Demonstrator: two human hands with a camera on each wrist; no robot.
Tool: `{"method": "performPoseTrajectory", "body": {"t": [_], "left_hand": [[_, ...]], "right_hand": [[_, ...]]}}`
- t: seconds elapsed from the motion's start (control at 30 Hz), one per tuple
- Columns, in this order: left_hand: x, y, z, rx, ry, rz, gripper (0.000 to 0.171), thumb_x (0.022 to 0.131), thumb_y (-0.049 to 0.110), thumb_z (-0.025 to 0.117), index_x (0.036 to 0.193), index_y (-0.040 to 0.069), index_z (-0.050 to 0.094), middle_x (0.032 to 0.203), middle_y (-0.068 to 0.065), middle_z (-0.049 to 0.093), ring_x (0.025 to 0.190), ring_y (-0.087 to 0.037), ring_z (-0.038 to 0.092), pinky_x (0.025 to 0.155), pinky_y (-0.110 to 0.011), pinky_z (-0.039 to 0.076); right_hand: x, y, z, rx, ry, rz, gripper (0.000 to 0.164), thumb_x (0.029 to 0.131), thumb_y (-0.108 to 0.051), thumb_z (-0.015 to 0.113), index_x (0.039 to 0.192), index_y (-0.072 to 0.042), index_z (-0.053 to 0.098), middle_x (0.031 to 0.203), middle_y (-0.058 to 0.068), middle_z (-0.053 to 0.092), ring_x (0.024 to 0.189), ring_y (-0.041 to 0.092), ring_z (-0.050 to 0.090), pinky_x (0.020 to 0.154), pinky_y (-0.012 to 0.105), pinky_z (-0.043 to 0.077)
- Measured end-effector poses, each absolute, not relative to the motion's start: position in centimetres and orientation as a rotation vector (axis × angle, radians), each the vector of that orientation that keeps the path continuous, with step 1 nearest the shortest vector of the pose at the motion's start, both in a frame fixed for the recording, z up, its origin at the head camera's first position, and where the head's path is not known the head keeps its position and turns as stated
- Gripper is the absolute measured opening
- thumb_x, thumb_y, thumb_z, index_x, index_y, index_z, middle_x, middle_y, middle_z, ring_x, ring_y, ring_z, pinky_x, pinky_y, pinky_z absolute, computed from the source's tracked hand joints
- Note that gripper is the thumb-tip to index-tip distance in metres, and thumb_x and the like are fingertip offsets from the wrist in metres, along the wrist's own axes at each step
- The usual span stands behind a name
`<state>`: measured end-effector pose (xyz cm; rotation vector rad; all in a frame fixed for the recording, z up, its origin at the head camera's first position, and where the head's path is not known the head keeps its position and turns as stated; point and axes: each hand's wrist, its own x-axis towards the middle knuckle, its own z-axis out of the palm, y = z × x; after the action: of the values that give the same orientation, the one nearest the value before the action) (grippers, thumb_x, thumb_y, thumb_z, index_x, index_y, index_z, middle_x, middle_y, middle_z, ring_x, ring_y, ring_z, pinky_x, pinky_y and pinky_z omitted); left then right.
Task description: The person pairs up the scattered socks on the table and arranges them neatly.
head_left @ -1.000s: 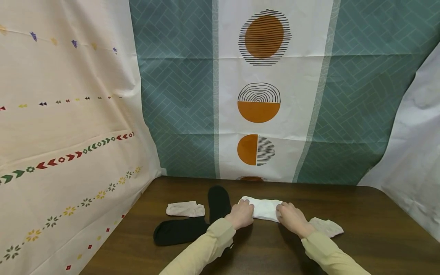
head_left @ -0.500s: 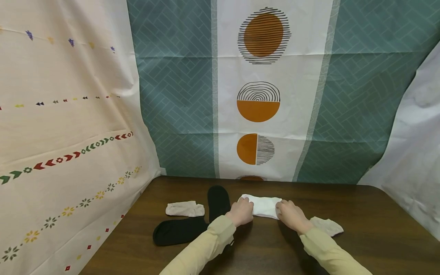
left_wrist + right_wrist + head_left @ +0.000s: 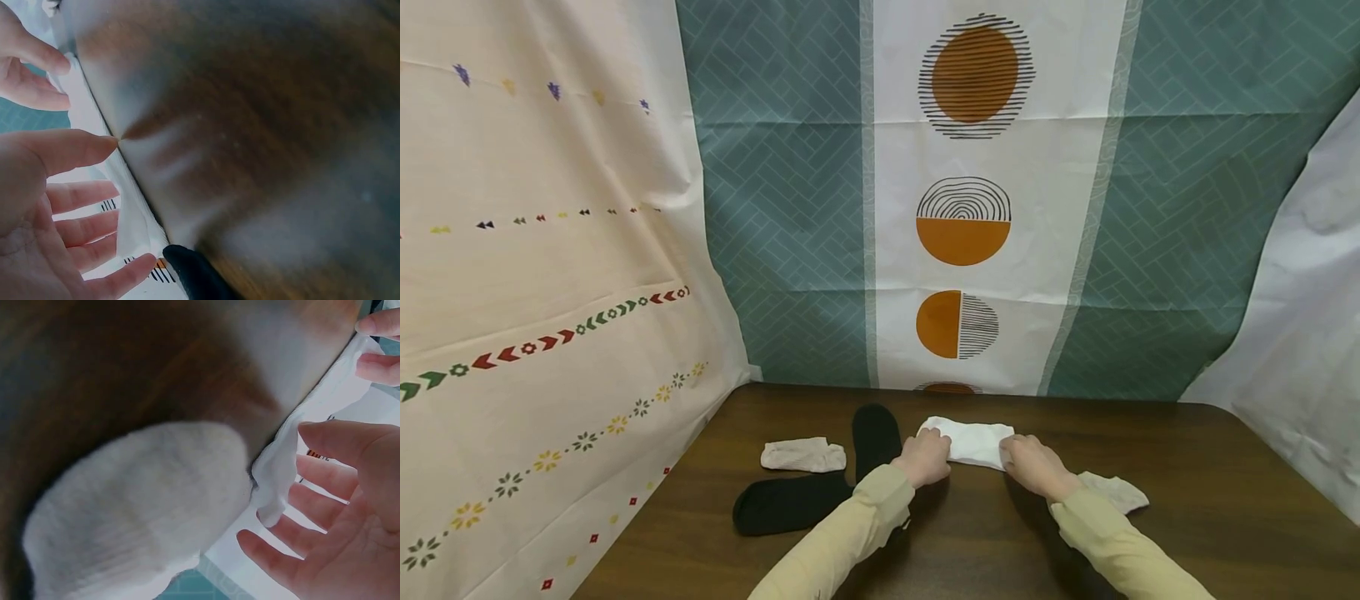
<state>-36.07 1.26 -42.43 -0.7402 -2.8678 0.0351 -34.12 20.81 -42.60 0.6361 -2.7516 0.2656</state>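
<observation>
"What's between the hands?"

"From my head view, a white cloth (image 3: 976,443), stretched sideways over the far half of the table (image 3: 985,542). The left hand (image 3: 925,458) pinches its left end, the right hand (image 3: 1033,467) its right end."

"How do you expect it to handle?"

"I judge it light, soft and limp, more clingy than slippery, with nothing to break. I'd take it by both short ends, thumb on the near edge and fingers behind, as my wrist views show; held by one end, it would probably sag."

"What differs from a second ago?"

"I see the cloth sitting slightly farther from the person, both hands with it, each end held as before. I can't tell whether it slides on the wood or is lifted a touch. The left pale sock (image 3: 805,455) and the right pale sock (image 3: 1116,493) lie where they were."
</observation>
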Motion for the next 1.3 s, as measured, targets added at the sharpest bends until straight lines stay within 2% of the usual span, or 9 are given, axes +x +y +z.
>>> {"method": "performPoseTrajectory", "body": {"t": [0.3,0.53,0.93,1.3], "left_hand": [[-36.3,1.2,-42.1,-0.727,-2.899,0.031,0.022,0.077,0.024,0.067,0.092,0.009,0.064,0.081,-0.005,0.053,0.079,-0.018,0.052,0.059,-0.034,0.045],[-36.5,1.2,-42.0,-0.721,-2.914,0.022,0.022,0.078,0.025,0.067,0.093,0.009,0.064,0.082,-0.004,0.053,0.081,-0.018,0.052,0.060,-0.035,0.045],[-37.2,1.2,-42.2,-0.723,-2.905,0.024,0.022,0.078,0.025,0.066,0.093,0.010,0.065,0.082,-0.004,0.055,0.079,-0.018,0.053,0.060,-0.036,0.045],[-37.3,1.1,-42.3,-0.732,-2.914,0.021,0.023,0.079,0.028,0.066,0.093,0.010,0.065,0.082,-0.004,0.056,0.079,-0.018,0.054,0.061,-0.036,0.046]], "right_hand": [[-34.6,20.9,-42.6,0.644,-2.758,0.307,0.011,0.072,0.003,0.061,0.078,-0.005,0.058,0.076,0.008,0.056,0.069,0.028,0.055,0.050,0.039,0.042],[-35.2,21.3,-43.3,0.751,-2.647,0.342,0.010,0.070,0.004,0.059,0.076,-0.004,0.056,0.072,0.009,0.053,0.062,0.027,0.052,0.045,0.039,0.040],[-35.2,20.6,-42.4,0.641,-2.761,0.298,0.010,0.074,0.003,0.060,0.074,-0.006,0.056,0.069,0.005,0.053,0.061,0.020,0.050,0.047,0.036,0.040],[-35.7,20.7,-42.5,0.645,-2.753,0.304,0.010,0.073,0.004,0.060,0.075,-0.006,0.057,0.070,0.005,0.054,0.062,0.019,0.050,0.049,0.036,0.040]]}}
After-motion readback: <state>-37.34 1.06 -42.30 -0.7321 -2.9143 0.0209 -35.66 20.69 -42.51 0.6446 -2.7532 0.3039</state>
